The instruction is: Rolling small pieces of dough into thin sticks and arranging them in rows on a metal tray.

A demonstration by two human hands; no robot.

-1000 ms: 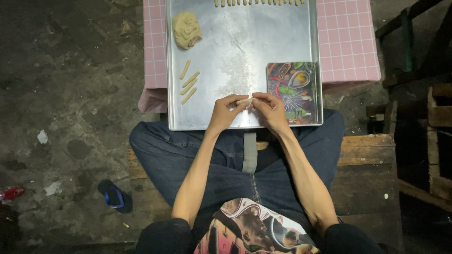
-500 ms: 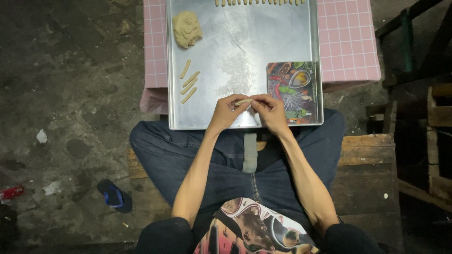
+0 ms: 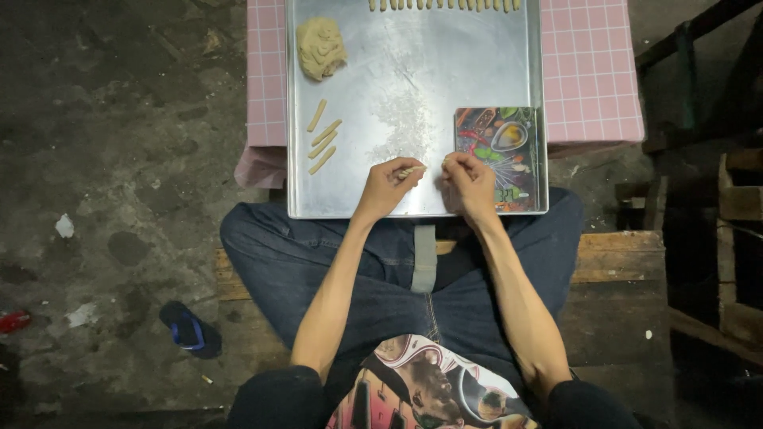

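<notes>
My left hand (image 3: 387,187) pinches a short strip of dough (image 3: 411,170) over the near edge of a large metal tray (image 3: 413,71). My right hand (image 3: 469,181) hovers just to its right with fingers pinched; whether it holds a bit of dough I cannot tell. A lump of tan dough (image 3: 320,48) lies at the tray's far left corner. Several rolled dough sticks (image 3: 322,137) lie on the left side of the tray. A row of several more sticks (image 3: 443,5) lines the far edge. A colourful printed board (image 3: 497,151) sits under my right hand's side.
The tray rests on a table with a pink checked cloth (image 3: 588,71). I sit on a wooden bench (image 3: 620,262). A blue sandal (image 3: 187,327) lies on the dark floor at left. Wooden crates (image 3: 739,238) stand at right.
My two hands have drawn apart; before they held one dough piece together, now the left keeps a strip and the right is separate.
</notes>
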